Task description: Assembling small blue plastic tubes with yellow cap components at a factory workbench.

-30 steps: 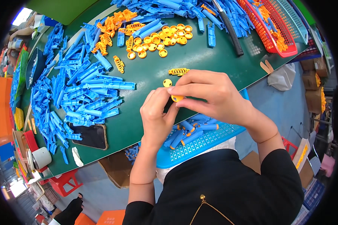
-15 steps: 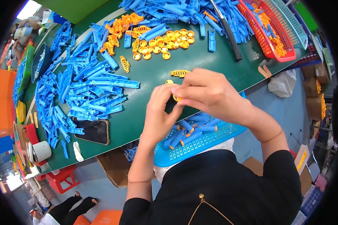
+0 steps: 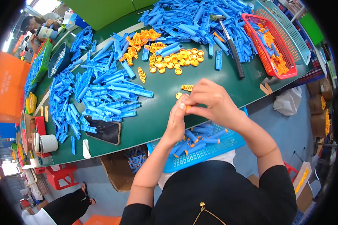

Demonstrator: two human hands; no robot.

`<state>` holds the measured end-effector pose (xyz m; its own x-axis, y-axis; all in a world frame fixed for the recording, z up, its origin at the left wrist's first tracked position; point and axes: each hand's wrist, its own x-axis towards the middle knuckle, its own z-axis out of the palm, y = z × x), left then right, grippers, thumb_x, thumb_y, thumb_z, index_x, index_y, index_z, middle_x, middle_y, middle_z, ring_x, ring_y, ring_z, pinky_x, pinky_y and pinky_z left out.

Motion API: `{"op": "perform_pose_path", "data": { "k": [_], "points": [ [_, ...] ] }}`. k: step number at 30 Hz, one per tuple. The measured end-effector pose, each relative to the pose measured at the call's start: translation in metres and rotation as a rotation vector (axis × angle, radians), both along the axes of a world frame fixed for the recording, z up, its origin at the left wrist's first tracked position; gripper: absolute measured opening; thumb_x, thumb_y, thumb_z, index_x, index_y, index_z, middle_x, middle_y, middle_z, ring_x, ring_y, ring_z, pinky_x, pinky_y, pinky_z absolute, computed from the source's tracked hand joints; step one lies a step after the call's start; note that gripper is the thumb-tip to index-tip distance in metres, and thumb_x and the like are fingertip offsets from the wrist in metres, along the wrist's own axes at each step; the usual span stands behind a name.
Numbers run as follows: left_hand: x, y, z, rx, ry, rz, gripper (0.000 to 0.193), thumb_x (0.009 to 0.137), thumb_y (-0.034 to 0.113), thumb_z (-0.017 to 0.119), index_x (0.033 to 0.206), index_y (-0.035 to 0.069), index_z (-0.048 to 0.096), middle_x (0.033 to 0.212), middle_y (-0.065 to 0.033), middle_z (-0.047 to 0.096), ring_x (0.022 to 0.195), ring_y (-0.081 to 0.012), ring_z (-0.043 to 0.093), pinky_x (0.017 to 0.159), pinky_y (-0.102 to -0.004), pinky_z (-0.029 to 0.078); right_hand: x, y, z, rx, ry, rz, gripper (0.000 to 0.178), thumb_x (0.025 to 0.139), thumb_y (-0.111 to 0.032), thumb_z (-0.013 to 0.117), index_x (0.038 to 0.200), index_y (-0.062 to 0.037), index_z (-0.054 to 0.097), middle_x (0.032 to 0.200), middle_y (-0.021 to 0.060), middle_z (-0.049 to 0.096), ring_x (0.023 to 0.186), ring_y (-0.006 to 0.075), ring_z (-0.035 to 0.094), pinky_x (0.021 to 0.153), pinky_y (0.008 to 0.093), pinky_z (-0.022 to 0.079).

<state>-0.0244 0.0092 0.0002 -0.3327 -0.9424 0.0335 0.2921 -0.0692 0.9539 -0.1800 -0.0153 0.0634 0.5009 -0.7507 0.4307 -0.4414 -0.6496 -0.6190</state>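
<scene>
Evidently, an orange piece [image 3: 188, 107] (mostly hidden) sits between the fingers [image 3: 199, 98].

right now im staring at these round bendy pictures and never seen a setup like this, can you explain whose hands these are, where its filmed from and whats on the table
There is no machine: you see a person's bare left hand and right hand. Every picture comes from one wide fisheye camera worn on that person's head, looking down, so straight edges curve. The hands meet around a small orange-yellow piece, mostly hidden by them. On the dark green table lie heaps of long blue plastic pieces, a cluster of round yellow-orange caps, a black-handled hammer, a dark phone and a red plastic basket. Below the hands, a light blue plastic basket holds blue tubes with orange ends.
</scene>
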Motion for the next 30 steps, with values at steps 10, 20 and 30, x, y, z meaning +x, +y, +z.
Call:
{"op": "perform_pose_path", "data": {
  "k": [10, 20, 30],
  "points": [
    [0.013, 0.019, 0.025, -0.3, -0.249, -0.091, 0.058, 0.099, 0.048, 0.028, 0.116, 0.0, 0.055, 0.113, -0.0112, 0.056, 0.107, -0.0228, 0.052, 0.097, -0.0348, 0.038, -0.012, 0.03, 0.006, 0.083, -0.05, -0.045, 0.019, 0.071, -0.009, 0.077, 0.087, -0.0039, 0.068, 0.075, 0.0043, 0.062, 0.079, 0.0228, 0.058, 0.071, 0.0335, 0.046],
    [0.08, 0.09, 0.024, -0.299, -0.705, -0.418, 0.017, 0.092, 0.021, 0.057, 0.089, 0.004, 0.06, 0.078, -0.0088, 0.061, 0.074, -0.0258, 0.058, 0.067, -0.0347, 0.045, -0.104, 0.086, -0.061, 0.114, 0.127, -0.46, 0.02, 0.075, -0.008, 0.073, 0.092, -0.0036, 0.063, 0.087, 0.0088, 0.061, 0.087, 0.0254, 0.058, 0.074, 0.0343, 0.044],
    [0.09, 0.124, -0.025, 0.109, -0.867, -0.485, 0.022, 0.094, 0.027, 0.057, 0.09, 0.006, 0.054, 0.071, -0.0085, 0.054, 0.065, -0.0231, 0.054, 0.06, -0.0344, 0.041, -0.105, 0.108, -0.113, 0.333, -0.09, -0.682, 0.027, 0.083, -0.004, 0.065, 0.108, -0.0034, 0.054, 0.105, 0.0097, 0.052, 0.094, 0.0193, 0.054, 0.081, 0.0301, 0.044]
  ]
}}
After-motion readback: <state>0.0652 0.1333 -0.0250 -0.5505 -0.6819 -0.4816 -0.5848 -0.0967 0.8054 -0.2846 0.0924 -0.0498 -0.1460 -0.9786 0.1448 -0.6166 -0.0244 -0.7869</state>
